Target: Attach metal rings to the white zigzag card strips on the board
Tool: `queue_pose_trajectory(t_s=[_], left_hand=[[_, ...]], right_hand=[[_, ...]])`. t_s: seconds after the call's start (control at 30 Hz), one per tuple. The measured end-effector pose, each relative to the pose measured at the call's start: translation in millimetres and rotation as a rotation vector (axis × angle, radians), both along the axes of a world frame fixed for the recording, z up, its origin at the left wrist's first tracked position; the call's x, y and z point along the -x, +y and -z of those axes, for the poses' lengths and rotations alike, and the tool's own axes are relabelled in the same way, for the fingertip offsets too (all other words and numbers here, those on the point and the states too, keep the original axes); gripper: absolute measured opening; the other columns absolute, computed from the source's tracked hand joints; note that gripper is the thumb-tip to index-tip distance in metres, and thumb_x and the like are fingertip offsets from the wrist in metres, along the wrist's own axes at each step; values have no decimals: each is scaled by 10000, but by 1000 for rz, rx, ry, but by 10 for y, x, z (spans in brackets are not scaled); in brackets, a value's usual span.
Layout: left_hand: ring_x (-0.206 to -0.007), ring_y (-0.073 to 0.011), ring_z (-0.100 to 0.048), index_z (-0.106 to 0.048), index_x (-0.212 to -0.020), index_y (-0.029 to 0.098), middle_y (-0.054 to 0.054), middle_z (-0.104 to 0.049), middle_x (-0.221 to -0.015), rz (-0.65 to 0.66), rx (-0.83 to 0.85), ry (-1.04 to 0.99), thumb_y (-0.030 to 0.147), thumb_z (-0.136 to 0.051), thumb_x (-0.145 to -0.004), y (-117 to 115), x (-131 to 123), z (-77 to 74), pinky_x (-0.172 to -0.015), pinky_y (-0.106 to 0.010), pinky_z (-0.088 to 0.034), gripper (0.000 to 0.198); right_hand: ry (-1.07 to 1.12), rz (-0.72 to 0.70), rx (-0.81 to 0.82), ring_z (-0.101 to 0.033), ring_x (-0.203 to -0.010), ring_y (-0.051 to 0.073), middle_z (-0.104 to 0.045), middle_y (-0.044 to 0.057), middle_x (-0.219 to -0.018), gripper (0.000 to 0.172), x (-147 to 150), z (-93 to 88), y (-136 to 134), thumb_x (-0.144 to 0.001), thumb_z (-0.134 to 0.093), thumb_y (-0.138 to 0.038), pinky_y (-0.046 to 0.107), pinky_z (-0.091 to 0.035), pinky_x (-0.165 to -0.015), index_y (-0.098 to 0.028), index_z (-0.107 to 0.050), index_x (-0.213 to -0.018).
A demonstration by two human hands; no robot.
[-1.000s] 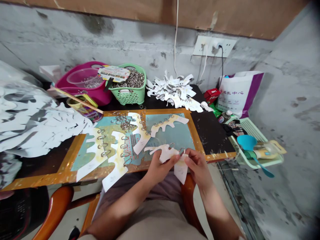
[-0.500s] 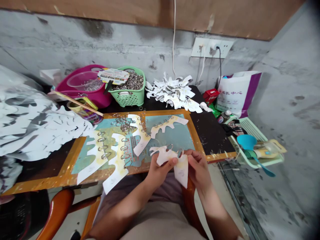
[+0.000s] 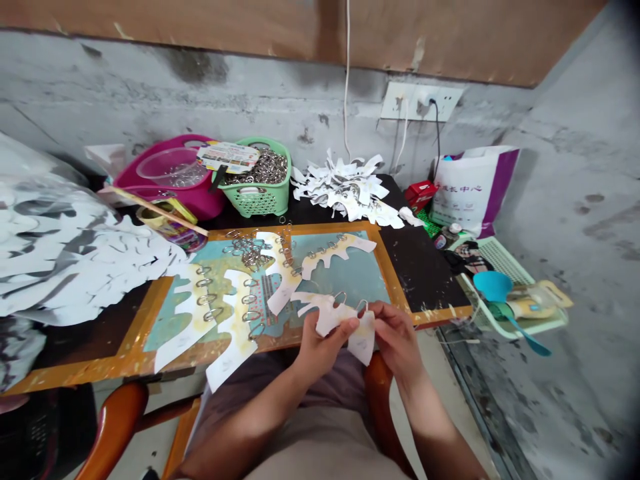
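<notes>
Above the table's front edge I hold a white cut-out piece with yellowish glue-like stains and two metal rings on its upper edge. My left hand pinches its middle, thumb on top. My right hand is closed at its right end, fingers beside the right-hand metal ring; whether they grip the ring or the piece's edge is hard to see. On the blue board lie several similar pieces with rings along their edges, among them a left one and a curved one. A heap of loose rings lies behind them.
A green basket full of rings and a magenta basket stand at the back. White cut-outs pile up at the left and back. A can carries a stick. At right are a bag and a tray.
The held piece has tilted slightly, its lower right end rising and its left end spreading over the board. My right fingers have shifted a little around the right ring. The view has moved slightly.
</notes>
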State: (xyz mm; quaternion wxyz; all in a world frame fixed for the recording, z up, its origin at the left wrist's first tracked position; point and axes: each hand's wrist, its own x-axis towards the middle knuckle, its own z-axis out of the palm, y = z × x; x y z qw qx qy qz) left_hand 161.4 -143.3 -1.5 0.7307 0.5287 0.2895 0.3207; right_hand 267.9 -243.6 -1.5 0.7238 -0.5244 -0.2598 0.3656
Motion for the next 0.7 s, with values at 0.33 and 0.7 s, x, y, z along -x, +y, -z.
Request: queue_pose_trajectory(t_s=[0.33, 0.7], left_hand=[[-690, -160, -571, -643, -776, 146, -30, -638, -728, 337, -153, 66, 323, -926, -448, 81, -10, 140, -613, -231, -471, 468], [-427, -96, -442, -720, -930, 214, 17, -602, -580, 317, -430, 256, 309, -639, -815, 75, -43, 163, -462, -203, -317, 170]], right_hand=[[-317, 82, 258, -570, -658, 156, -682, 38, -788, 267, -698, -51, 94, -796, -695, -438, 248, -428, -585, -182, -728, -864], [-1330, 61, 836, -552, -1165, 279, -586, 100, -1329, 410, -1851, 13, 706, -914, -468, -272, 396, -430, -976, -198, -599, -1296]])
